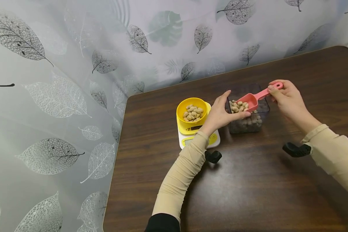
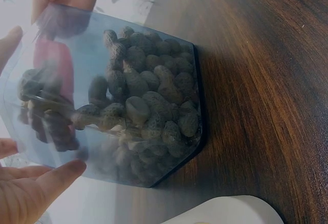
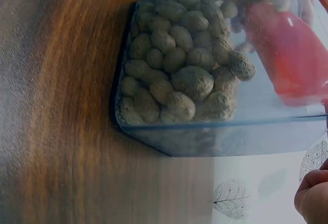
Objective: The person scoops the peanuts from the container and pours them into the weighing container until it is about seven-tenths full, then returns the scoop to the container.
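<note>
A clear tinted plastic container (image 1: 246,128), partly filled with unshelled peanuts (image 2: 154,88), stands on the table. My left hand (image 1: 220,113) grips it at its left side near the rim, thumb along the front and fingers toward the back. My right hand (image 1: 288,98) pinches the handle of a pink scoop (image 1: 250,100). The scoop's bowl tilts down inside the container, with peanuts at its mouth. In the right wrist view the pink bowl shows through the wall, above the heap. Left of the container, a yellow bowl (image 1: 180,113) of peanuts rests on a kitchen scale (image 1: 215,141).
A dark wood-grain table (image 1: 150,180) carries everything. Leaf-patterned sheeting (image 1: 168,42) hangs behind it and along its left side. My left forearm passes over the scale's front right part, hiding some of it. Black wrist camera mounts (image 1: 296,149) stick out below both wrists.
</note>
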A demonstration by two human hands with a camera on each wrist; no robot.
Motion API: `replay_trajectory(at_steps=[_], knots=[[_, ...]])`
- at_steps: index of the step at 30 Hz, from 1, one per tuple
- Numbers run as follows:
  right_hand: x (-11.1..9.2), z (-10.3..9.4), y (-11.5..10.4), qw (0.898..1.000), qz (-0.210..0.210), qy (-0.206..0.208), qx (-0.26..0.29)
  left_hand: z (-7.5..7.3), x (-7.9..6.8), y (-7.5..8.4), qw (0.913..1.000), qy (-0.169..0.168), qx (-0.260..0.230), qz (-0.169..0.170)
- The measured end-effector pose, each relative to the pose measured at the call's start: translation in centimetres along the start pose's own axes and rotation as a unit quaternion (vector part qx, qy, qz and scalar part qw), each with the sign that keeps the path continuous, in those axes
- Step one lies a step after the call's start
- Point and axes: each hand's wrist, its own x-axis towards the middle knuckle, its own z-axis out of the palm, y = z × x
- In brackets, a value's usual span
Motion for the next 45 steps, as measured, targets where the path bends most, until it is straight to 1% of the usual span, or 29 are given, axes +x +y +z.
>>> replay_trajectory(at_steps=[2, 4, 6, 9, 11, 15, 16, 22, 24, 29, 31, 33, 36, 39, 45], knots=[[-0.1, -0.1, 0.0, 1.0, 0.005, 0.004, 0.027, 0.0, 0.1, 0.0, 1.0, 0.001, -0.003, 0.001], [-0.2, -0.1, 0.1, 0.997, 0.012, 0.007, 0.081, 0.0, 0.1, 0.0, 1.0, 0.002, -0.004, 0.003], [-0.3, 0.0, 0.2, 0.99, 0.016, 0.008, 0.136, 0.0, 0.1, -0.1, 1.0, 0.002, -0.003, 0.004], [-0.4, 0.0, 0.3, 0.978, 0.021, 0.011, 0.209, 0.1, 0.2, -0.1, 1.0, 0.003, 0.002, 0.004], [-0.5, 0.0, 0.3, 0.975, 0.023, 0.014, 0.22, 0.1, 0.2, -0.1, 1.0, 0.004, 0.004, 0.003], [-0.6, 0.0, 0.4, 0.965, 0.028, 0.024, 0.261, 0.1, 0.3, -0.1, 0.9999, 0.006, 0.007, 0.003], [-0.6, 0.0, 0.4, 0.961, 0.027, 0.028, 0.275, 0.1, 0.3, -0.1, 1.0, 0.006, 0.007, 0.003], [-0.6, 0.0, 0.8, 0.929, 0.016, 0.039, 0.367, 0.2, 0.4, -0.1, 1.0, 0.001, 0.001, 0.0], [-0.6, 0.0, 1.0, 0.917, 0.014, 0.036, 0.398, 0.2, 0.4, -0.2, 1.0, 0.001, 0.001, 0.0], [-0.6, -0.2, 1.2, 0.903, 0.016, 0.04, 0.428, 0.3, 0.5, -0.2, 1.0, 0.004, 0.005, 0.002], [-0.6, -0.3, 1.3, 0.907, 0.02, 0.045, 0.418, 0.3, 0.6, -0.2, 0.9999, 0.006, 0.009, 0.003], [-0.7, -0.5, 1.4, 0.906, 0.025, 0.045, 0.42, 0.3, 0.6, -0.1, 0.9999, 0.007, 0.012, 0.002], [-0.9, -0.6, 1.5, 0.909, 0.031, 0.042, 0.413, 0.3, 0.6, -0.1, 0.9999, 0.007, 0.009, 0.001], [-1.0, -0.7, 1.4, 0.91, 0.032, 0.04, 0.411, 0.3, 0.6, -0.1, 1.0, 0.005, 0.006, 0.0], [-1.1, -0.7, 1.4, 0.909, 0.029, 0.039, 0.414, 0.3, 0.5, 0.0, 1.0, 0.0, 0.006, 0.002]])
